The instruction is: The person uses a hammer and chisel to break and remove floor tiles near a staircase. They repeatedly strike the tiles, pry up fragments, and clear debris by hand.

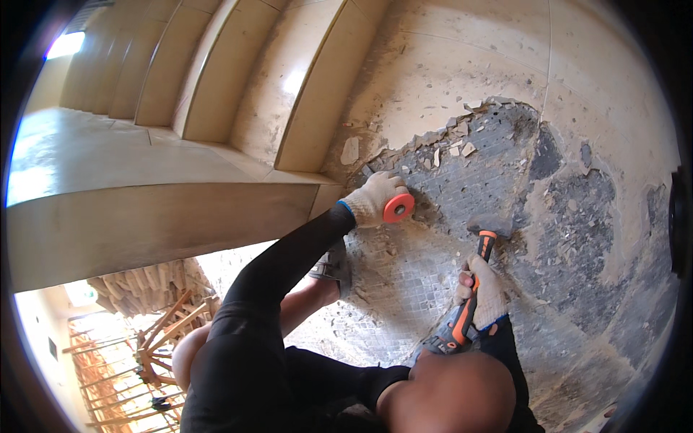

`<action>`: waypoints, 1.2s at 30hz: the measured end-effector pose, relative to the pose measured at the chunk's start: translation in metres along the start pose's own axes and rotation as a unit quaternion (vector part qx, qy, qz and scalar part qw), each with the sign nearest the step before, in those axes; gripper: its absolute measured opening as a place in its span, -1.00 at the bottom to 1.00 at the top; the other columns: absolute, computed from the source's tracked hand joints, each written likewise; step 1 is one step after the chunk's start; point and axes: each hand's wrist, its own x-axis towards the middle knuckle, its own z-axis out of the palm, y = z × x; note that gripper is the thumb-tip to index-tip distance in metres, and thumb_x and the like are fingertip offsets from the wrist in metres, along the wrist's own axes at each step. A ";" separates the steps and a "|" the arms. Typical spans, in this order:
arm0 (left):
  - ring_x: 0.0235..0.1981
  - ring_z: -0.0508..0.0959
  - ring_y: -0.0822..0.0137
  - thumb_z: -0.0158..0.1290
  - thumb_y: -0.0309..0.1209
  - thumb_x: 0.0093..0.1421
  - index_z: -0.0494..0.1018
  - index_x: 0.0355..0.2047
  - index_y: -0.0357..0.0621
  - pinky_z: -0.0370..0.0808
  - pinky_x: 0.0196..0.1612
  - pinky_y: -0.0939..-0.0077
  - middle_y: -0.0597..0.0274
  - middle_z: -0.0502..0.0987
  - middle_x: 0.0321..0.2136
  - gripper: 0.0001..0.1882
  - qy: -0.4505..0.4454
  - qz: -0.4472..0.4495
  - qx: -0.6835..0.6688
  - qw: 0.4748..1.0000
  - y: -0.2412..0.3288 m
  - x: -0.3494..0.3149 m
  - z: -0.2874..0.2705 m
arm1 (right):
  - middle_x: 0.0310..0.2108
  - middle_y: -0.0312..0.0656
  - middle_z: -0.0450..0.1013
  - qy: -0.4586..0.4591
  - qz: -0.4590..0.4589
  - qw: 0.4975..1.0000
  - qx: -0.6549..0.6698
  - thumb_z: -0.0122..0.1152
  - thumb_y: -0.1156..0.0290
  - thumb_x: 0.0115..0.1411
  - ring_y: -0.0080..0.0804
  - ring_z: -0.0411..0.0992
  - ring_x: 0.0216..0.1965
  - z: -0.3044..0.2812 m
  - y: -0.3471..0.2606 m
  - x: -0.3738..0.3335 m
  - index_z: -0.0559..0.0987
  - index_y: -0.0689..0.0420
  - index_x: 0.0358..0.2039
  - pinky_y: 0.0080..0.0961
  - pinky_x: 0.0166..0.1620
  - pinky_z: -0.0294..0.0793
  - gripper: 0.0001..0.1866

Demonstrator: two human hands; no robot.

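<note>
Hammer (464, 323) in R hand (488, 290), L hand (374, 199) fwd

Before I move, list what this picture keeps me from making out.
Head view: tool with a red disc, its shaft mostly hidden by the left hand.
Head view: grey thing by the hammer handle, partly hidden by the knee.
Head view: stairs, cut off by the upper edge.
Head view: black thing, cut off by the right rim, too dark to tell.

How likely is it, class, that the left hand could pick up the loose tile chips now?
Probably no: the left hand is closed around a red-guarded tool, though the loose tile chips lie uncovered.
</note>
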 end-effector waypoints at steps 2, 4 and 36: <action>0.01 0.63 0.01 0.41 -0.23 -0.02 0.61 -0.08 0.13 0.54 0.09 0.09 0.18 0.62 -0.06 -0.56 -0.023 0.016 0.014 0.999 -0.006 -0.003 0.000 | -0.58 -0.41 0.34 0.013 -0.013 1.000 -0.003 0.32 0.07 0.47 -0.49 0.28 -0.66 0.002 0.005 0.002 0.49 -0.03 -0.20 -0.39 -0.53 0.35 -0.72; -0.02 0.63 0.03 0.39 -0.22 0.00 0.62 -0.13 0.15 0.55 0.06 0.10 0.21 0.62 -0.11 -0.62 -0.035 0.064 0.028 0.997 -0.013 -0.003 0.000 | -0.59 -0.42 0.33 0.026 -0.031 0.999 -0.033 0.32 0.07 0.47 -0.49 0.28 -0.66 0.004 0.009 0.003 0.50 -0.04 -0.21 -0.39 -0.53 0.35 -0.72; -0.20 0.67 -0.07 0.38 -0.23 -0.03 0.67 -0.38 0.12 0.59 -0.16 0.06 0.11 0.68 -0.34 -0.81 0.255 0.087 -0.193 0.943 -0.006 0.008 -0.004 | -0.54 -0.39 0.37 0.203 -0.326 0.902 -0.197 0.32 0.12 0.44 -0.52 0.32 -0.70 0.194 0.001 -0.152 0.48 0.08 -0.31 -0.46 -0.61 0.41 -0.67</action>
